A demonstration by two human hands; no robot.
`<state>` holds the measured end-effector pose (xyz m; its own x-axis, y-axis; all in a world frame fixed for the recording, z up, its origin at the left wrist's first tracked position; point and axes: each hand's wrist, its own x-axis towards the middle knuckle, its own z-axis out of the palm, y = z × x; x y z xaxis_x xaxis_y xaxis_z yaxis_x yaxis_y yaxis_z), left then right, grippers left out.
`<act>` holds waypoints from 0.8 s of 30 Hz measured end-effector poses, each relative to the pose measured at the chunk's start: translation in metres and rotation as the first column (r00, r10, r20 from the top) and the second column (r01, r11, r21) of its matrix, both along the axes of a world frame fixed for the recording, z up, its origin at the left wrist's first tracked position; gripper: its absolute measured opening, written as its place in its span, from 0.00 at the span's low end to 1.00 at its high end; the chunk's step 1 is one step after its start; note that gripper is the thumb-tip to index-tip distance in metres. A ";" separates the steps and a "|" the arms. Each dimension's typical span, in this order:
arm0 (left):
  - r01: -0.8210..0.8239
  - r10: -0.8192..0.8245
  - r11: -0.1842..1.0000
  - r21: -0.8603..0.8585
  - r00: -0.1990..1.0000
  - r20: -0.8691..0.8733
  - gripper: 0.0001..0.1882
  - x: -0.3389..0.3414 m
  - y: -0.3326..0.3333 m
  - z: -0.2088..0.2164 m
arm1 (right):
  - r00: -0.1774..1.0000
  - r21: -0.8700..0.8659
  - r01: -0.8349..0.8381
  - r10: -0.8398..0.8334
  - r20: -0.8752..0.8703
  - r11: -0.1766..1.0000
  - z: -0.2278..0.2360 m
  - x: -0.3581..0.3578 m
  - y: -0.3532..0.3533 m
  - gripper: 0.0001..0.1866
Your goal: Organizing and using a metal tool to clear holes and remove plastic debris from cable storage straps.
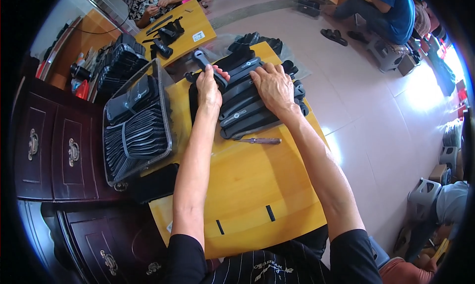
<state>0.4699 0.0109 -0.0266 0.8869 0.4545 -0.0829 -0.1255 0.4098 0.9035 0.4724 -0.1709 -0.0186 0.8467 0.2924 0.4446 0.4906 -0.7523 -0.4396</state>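
My left hand [210,88] is closed around a dark grey, strap-like piece [203,60] with a rounded, pale-marked end that sticks up past the fingers. My right hand [275,88] lies over a row of black padded straps [240,105], fingers apart and pressing on their far part. The straps lie side by side across the far half of the yellow table [237,180], some with light printed marks. Near their closest edge rests a thin tool with a purple-grey handle [266,141], perhaps a screwdriver.
Left of the table stands a clear plastic bin [170,130] packed with bundled black pieces. Dark wooden drawers [54,140] are beyond it. A person works at another yellow table [208,31] ahead. Other people sit on stools at right; a sandal [334,37] lies on the floor.
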 end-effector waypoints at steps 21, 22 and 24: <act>-0.048 -0.017 0.943 0.329 0.981 0.191 0.14 -0.007 -0.014 0.018 | 0.924 -0.503 -0.354 0.379 -0.056 0.788 0.014 0.014 0.053 0.12; -0.042 -0.014 0.952 0.304 0.984 0.179 0.14 -0.007 -0.015 0.018 | 0.923 -0.511 -0.354 0.379 -0.060 0.783 0.008 0.018 0.049 0.12; -0.100 0.079 0.993 0.064 0.959 0.272 0.16 -0.011 -0.010 0.020 | 0.934 -0.435 -0.327 0.356 -0.017 0.839 0.009 0.014 0.051 0.13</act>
<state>0.4587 0.0006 -0.0062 0.8272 0.5287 0.1905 -0.4007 0.3173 0.8595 0.4866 -0.1200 -0.0093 0.6329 0.7297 0.2588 0.7665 -0.6377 -0.0764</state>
